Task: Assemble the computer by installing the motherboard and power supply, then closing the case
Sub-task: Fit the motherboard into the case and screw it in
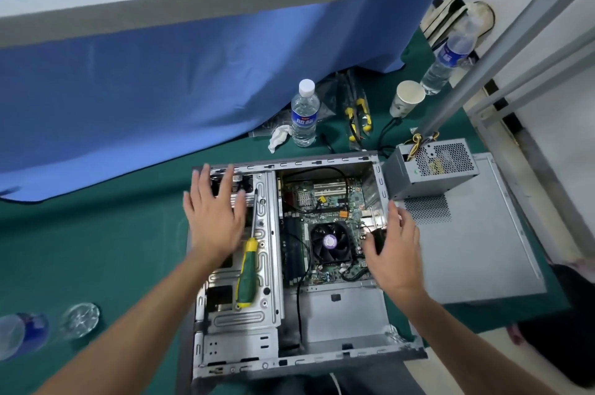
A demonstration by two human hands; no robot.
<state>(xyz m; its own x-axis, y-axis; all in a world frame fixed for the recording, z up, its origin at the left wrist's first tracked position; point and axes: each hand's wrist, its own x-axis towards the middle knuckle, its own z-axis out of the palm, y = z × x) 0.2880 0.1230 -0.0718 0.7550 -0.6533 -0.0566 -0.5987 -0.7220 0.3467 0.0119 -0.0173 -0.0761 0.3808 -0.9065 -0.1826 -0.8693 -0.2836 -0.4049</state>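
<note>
Hidden/cut off: near edge of the computer case (309, 359) runs under the frame bottom; its front-left corner blurs out. Two objects at lower left, a blue-labelled bottle (22, 335) and a clear round thing (80, 320), are smeared; cannot tell more. The dark object under the right fingers is partly covered, identity unclear.
Case position: lies open side up on the green mat (96, 233), long axis running away from the viewer.
Motherboard: motherboard (325, 201) sits flat in the far right part of the case; CPU cooler fan (330, 241) faces up; black cables cross the board.
Power supply: power supply (429, 170) stands outside the case, just beyond its far right corner, resting on the far end of the grey side panel (476, 249); perforated face upward, yellow and black wires leaving its far side.
Side panel: lies flat right of the case, touching or just beside it, vent grille toward the far end.
Screwdriver: green-and-yellow screwdriver (248, 269) lies on the drive cage (257, 314), tip pointing away, handle near.
Left hand: left hand (214, 217) is spread flat, fingers straight, over the far left bay; holds nothing.
Right hand: right hand (394, 249) at the case's right wall, fingers bent down onto a dark part; whether it grasps, cannot tell.
Writing: water bottle (304, 114) carries a blue label; characters not readable. Second bottle (449, 59) likewise.
Other: paper cup (406, 98), yellow-handled pliers (357, 119), crumpled tissue (278, 137), blue cloth (161, 88).
</note>
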